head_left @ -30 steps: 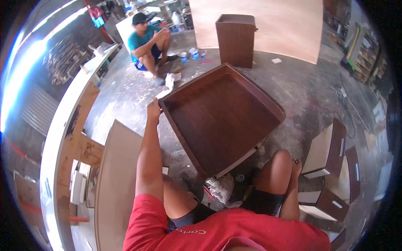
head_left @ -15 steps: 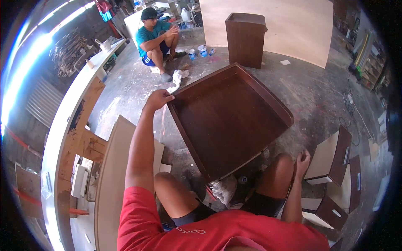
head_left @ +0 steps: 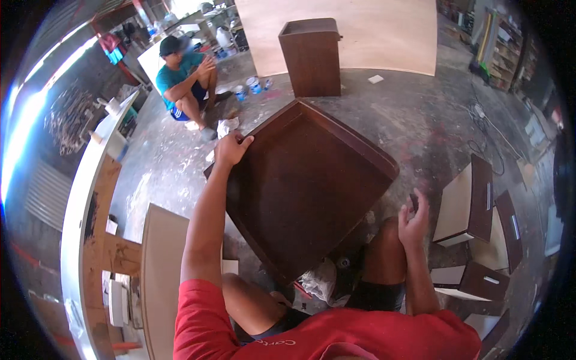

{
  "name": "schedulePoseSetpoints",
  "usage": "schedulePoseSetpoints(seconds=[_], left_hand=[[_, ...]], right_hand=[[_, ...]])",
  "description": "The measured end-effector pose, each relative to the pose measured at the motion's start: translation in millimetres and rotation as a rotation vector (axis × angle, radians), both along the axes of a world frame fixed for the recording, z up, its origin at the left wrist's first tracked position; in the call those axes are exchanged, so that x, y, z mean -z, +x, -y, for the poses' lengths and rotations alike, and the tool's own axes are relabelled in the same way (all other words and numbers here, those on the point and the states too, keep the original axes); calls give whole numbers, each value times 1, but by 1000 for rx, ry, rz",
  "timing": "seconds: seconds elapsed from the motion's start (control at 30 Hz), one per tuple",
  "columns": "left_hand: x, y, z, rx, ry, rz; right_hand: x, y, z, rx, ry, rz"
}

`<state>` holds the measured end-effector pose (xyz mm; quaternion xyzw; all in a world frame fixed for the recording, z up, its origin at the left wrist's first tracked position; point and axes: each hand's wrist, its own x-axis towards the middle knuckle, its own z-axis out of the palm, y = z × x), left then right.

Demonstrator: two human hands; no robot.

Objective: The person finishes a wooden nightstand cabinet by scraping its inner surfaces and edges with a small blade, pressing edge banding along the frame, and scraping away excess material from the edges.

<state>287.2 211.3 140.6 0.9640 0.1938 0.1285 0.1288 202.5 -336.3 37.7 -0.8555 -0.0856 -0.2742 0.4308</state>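
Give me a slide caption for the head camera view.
The left hand holds a rimmed brown panel by its edge; the right hand is apart from it, near pale-sided drawers.

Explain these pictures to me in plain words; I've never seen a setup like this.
There is no machine here, just a person's bare hands. The pictures look down from a fisheye camera worn on the head, so straight edges bend. The left hand grips a dark brown rimmed panel. The right hand is raised above the right knee; whether its fingers hold something is too small to tell. Around them on the concrete floor are dark-fronted drawers, a whitish cloth, paint cans and a brown cabinet. Another person sits low beyond.
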Motion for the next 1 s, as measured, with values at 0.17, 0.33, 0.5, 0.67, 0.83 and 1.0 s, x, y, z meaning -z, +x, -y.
schedulePoseSetpoints(seconds=[0.17, 0.33, 0.5, 0.67, 0.83, 1.0], left_hand=[[1, 75, 51, 51, -17, 51], [5, 126, 81, 79, 3, 118], [2, 143, 96, 98, -131, 21], [3, 155, 110, 92, -65, 34], [39, 149, 119, 380, 284, 199], [42, 114, 168, 383, 441, 175]], right_hand=[[6, 6, 3, -2, 66, 22], [9, 4, 9, -6, 134, -138], [13, 5, 16, 42, 139, -184], [8, 7, 17, -7, 132, -149], [5, 5, 14, -9, 161, -166], [6, 4, 21, 0, 164, -138]])
